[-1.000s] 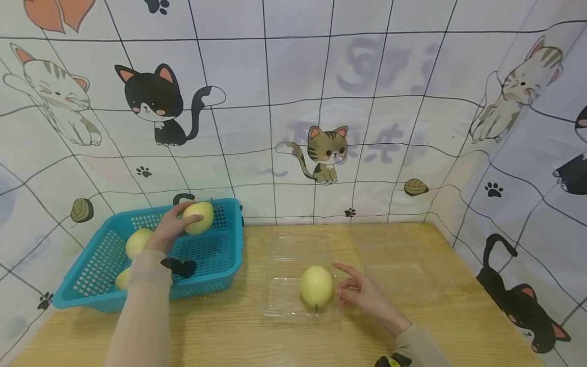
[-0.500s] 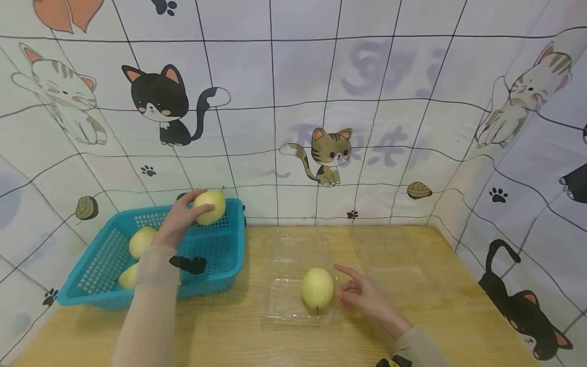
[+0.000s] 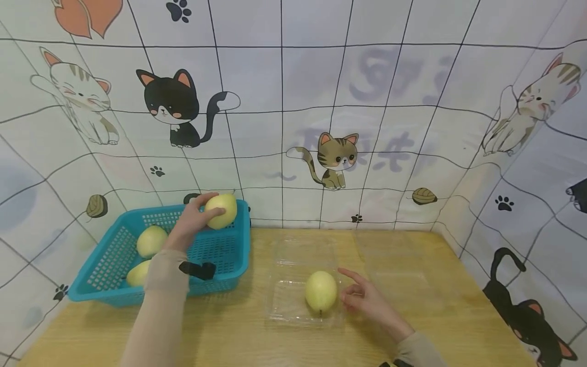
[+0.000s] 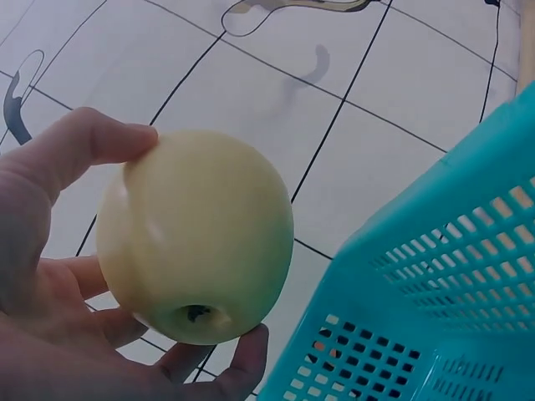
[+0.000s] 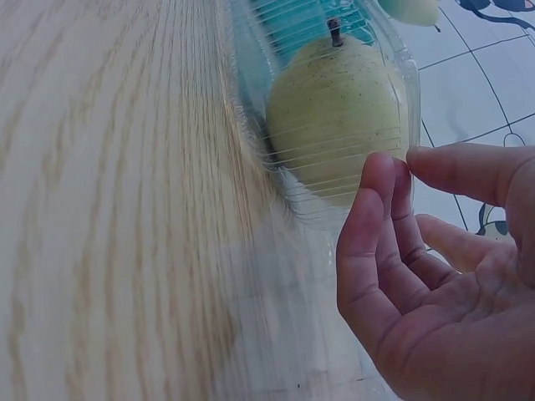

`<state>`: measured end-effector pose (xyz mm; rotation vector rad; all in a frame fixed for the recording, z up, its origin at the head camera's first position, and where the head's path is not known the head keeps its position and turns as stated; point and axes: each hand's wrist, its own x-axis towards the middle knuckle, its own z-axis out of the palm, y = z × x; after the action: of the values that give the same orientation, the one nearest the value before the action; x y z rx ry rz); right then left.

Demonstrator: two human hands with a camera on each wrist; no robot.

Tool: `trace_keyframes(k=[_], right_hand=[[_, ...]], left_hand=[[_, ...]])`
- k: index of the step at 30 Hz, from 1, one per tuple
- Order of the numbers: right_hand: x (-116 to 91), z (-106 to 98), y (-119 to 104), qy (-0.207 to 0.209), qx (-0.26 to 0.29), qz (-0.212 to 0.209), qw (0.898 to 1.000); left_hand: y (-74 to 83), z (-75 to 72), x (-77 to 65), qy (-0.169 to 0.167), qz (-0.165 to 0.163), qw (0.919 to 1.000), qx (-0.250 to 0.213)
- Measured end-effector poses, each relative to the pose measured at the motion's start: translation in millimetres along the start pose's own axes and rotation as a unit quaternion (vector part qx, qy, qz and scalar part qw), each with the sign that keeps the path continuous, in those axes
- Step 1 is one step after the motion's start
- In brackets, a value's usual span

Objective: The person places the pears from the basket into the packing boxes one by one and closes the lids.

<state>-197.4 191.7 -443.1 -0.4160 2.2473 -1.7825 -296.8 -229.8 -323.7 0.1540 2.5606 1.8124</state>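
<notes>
My left hand [image 3: 194,220] grips a yellow-green pear [image 3: 223,210] above the right part of the blue plastic basket [image 3: 245,244]. Thumb and fingers spread round the pear's sides in the left wrist view, its dimpled end facing the camera. Two more pears show in the basket, one at the back [image 3: 152,241] and one at the front [image 3: 138,273], the latter partly behind my sleeve. On the table, a clear plastic container [image 3: 285,300] holds one pear [image 3: 321,291] in its right half. Curled fingers and thumb of my right hand [image 5: 443,276] pinch the container's right rim.
A second clear plastic container [image 3: 399,278] lies on the wooden table [image 3: 238,331] to the right. The first container's lid [image 3: 302,250] lies folded back towards the wall. A cat-printed wall covering [image 3: 257,127] rises close behind the table and along both sides.
My left hand has raised the pear slightly and carried it a little rightward within the basket's span. The whole view has shifted slightly. The right hand stays at the container.
</notes>
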Motion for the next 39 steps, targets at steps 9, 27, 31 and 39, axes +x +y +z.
trace_keyframes(k=[9,27,31,39], right_hand=[[0.1,0.1,-0.5,-0.002,0.007,0.001,1.000],[0.2,-1.2,-2.2,0.000,0.002,0.010,1.000],[-0.4,-1.5,-3.0,-0.001,-0.005,0.004,1.000],[-2.5,-0.7,-2.8,-0.002,0.010,0.007,1.000]], left_hand=[[-1.9,10.6,-2.5,-0.006,0.011,0.9999,-0.011],[5.6,36.2,-10.1,-0.049,0.006,0.9987,-0.012],[8.3,44.8,-12.3,-0.056,0.006,0.9983,-0.014],[12.3,61.0,-20.4,-0.059,0.000,0.9982,-0.011]])
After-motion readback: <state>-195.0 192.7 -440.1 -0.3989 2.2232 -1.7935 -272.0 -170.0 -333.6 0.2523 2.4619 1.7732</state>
